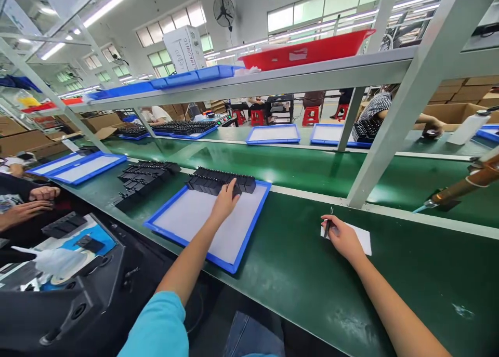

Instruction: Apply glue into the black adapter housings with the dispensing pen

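My left hand (225,200) reaches over the blue-rimmed tray (230,232) with a white lining. Its fingers are stretched out onto a row of black box-like parts (205,183) along the tray's far side, touching or just over them. No part looks lifted. On the green bench to the right, my right hand (343,237) is closed around a dark pen (328,226). Under that hand lies a white sheet of paper (363,237), partly covered by the fingers; any writing on it cannot be made out.
More black parts (144,180) stand on the bench left of the tray. Further left are blue trays (91,169) and a co-worker's hands (29,209) beside a black fixture (105,279). A white post (393,128) and an overhead shelf (312,76) rise ahead. A brown-handled tool (463,188) hangs at right.
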Available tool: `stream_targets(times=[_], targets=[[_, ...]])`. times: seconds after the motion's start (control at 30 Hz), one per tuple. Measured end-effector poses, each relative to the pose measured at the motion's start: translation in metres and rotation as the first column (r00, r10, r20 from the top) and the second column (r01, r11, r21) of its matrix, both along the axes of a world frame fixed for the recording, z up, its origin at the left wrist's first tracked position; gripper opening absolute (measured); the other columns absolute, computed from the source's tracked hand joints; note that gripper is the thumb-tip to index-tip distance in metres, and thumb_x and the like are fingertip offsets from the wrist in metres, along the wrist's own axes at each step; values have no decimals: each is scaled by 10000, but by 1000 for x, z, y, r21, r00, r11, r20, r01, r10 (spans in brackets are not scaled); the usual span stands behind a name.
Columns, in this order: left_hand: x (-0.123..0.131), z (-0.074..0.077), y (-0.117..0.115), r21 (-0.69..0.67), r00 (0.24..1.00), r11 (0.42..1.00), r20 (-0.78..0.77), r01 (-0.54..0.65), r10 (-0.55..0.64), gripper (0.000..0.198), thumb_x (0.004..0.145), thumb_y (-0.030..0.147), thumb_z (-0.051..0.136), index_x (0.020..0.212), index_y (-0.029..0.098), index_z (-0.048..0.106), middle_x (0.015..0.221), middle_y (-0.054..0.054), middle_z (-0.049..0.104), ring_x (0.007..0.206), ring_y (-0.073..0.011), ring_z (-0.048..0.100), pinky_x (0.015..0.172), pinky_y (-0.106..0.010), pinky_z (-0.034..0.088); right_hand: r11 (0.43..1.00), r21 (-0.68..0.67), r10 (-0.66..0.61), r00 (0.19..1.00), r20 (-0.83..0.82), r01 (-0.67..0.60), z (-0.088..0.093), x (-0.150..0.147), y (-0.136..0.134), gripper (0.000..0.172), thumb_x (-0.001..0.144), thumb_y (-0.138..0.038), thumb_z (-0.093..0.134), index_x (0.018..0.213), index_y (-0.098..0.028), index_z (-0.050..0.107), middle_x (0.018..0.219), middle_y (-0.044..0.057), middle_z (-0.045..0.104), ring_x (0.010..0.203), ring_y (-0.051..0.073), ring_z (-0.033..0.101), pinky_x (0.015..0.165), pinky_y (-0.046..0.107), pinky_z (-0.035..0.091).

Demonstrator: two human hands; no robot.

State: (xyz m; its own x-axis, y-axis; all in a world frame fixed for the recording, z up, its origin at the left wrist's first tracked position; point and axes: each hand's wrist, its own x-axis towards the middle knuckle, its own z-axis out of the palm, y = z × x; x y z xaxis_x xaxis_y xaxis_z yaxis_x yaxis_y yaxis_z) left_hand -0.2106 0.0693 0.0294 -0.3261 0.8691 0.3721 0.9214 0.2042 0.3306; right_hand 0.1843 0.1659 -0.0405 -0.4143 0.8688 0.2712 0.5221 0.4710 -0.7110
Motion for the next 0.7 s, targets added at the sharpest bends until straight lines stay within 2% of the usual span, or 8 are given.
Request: stream_targets(times=[0.07, 0.17, 0.27, 0.4, 0.5, 0.6, 0.7], targets=[[-31, -3, 12, -90, 968, 990, -234, -110, 86, 611, 894, 241, 491, 1471, 171, 301, 1178, -155, 526, 1033, -270, 557, 856, -368, 463, 1000, -5, -1, 1000, 1, 1, 0, 0, 0, 295, 786, -256, 479, 1051, -249, 609, 947, 41, 733, 873, 232, 694, 770, 359, 525], [-55, -7, 22, -118, 934, 982, -342, -149, 101, 594, 872, 219, 524, 1444, 173, 371, 1114, -155, 571, 1058, -299, 533, 894, -402, 430, 1000, -10, 0, 1000, 6, 0, 1, 0, 1, 295, 785, -266, 469, 1045, -247, 607, 948, 40, 731, 871, 229, 693, 769, 359, 530], [-61, -14, 25, -90, 924, 984, -365, -157, 114, 573, 871, 218, 521, 1429, 170, 402, 1148, -168, 574, 1135, -328, 471, 951, -444, 379, 1000, -8, 8, 1000, 7, -8, 1, 1, 1, 303, 784, -264, 458, 1050, -248, 603, 945, 37, 731, 871, 221, 694, 773, 349, 533], [-65, -24, 24, 4, 901, 979, -388, -206, 192, 582, 875, 220, 508, 1442, 189, 381, 1383, -162, 439, 1233, -336, 386, 1000, -456, 327, 1000, -15, 1, 1000, 28, -1, 0, 2, 1, 316, 784, -263, 452, 1064, -256, 600, 970, 33, 727, 892, 219, 690, 786, 353, 534], [-70, -29, 24, 65, 885, 963, -382, -262, 266, 604, 864, 253, 544, 1443, 203, 380, 1437, -149, 393, 1271, -330, 356, 1023, -458, 307, 1000, -5, 19, 998, 61, -19, 1, 2, 1, 329, 779, -254, 447, 1070, -261, 600, 952, 35, 718, 882, 222, 679, 787, 360, 533], [-74, -33, 24, 91, 883, 950, -349, -300, 313, 619, 861, 292, 559, 1446, 214, 374, 1459, -148, 373, 1290, -330, 339, 1033, -475, 303, 996, 65, 51, 991, 122, -60, 2, 1, -1, 341, 787, -228, 420, 1059, -255, 625, 891, 46, 696, 825, 222, 657, 753, 369, 533], [-75, -36, 24, 117, 894, 947, -313, -298, 320, 620, 861, 310, 559, 1443, 196, 380, 1453, -159, 383, 1297, -333, 337, 1044, -481, 302, 973, 197, 81, 974, 210, -123, -1, 0, -4, 343, 822, -199, 378, 977, -241, 681, 859, 73, 665, 790, 229, 626, 723, 388, 529]])
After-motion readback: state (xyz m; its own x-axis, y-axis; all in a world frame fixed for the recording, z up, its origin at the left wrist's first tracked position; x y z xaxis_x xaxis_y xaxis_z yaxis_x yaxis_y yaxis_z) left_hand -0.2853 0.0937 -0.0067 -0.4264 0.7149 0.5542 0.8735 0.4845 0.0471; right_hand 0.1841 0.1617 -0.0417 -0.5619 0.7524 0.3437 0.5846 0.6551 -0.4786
